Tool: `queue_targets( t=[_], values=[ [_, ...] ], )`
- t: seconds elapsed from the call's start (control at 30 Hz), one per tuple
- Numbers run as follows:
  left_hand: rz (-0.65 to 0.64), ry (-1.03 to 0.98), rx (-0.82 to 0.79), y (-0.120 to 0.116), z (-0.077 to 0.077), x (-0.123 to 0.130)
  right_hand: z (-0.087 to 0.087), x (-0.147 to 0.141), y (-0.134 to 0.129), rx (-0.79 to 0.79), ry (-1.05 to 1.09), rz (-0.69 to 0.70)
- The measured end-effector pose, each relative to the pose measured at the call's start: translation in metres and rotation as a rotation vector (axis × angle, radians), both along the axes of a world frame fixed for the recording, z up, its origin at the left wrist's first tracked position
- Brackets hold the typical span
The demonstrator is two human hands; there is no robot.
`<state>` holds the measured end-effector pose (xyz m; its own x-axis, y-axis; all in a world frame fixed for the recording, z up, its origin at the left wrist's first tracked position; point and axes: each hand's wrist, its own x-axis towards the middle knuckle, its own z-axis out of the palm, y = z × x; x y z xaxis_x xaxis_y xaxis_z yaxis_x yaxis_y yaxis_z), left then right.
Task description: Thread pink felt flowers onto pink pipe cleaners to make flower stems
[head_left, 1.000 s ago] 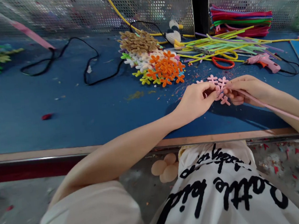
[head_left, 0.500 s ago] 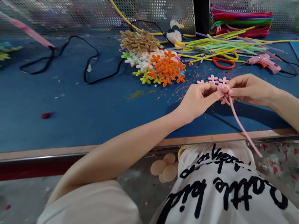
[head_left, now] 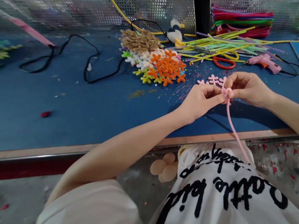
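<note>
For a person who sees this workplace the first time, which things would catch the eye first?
Probably the orange flowers, heaped on the blue table beyond the left hand. Next may come the pink stem, held by that hand and the right hand, its free end hanging past the table's edge. The dark phone, upright at the back, may follow.

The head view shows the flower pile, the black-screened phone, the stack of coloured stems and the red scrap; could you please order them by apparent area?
1. Flower pile
2. Stack of coloured stems
3. Black-screened phone
4. Red scrap, by far the smallest
</note>
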<state>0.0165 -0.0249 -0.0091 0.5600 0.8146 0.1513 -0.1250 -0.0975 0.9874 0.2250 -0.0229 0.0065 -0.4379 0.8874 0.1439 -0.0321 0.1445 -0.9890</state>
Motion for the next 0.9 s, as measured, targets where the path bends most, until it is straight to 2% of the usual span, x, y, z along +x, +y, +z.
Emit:
queue_targets(
  t=[0.13, 0.3, 0.67, 0.8, 0.9],
  values=[
    [-0.053, 0.004, -0.037, 0.000, 0.001, 0.000, 0.002, 0.003, 0.000, 0.144, -0.090, 0.005],
    [-0.030, 0.033, -0.022, -0.001, 0.003, -0.001, 0.005, 0.009, 0.000, 0.327, -0.207, -0.036],
    [-0.101, 0.163, 0.130, 0.004, 0.006, -0.005, 0.015, 0.016, 0.007, 0.572, -0.391, 0.209],
    [0.007, 0.256, 0.319, 0.000, 0.005, -0.006, 0.015, 0.016, 0.004, 0.608, -0.483, 0.181],
    [0.180, 0.321, 0.503, -0.003, 0.005, -0.006, 0.015, 0.009, -0.005, 0.535, -0.570, 0.017]
  ],
)
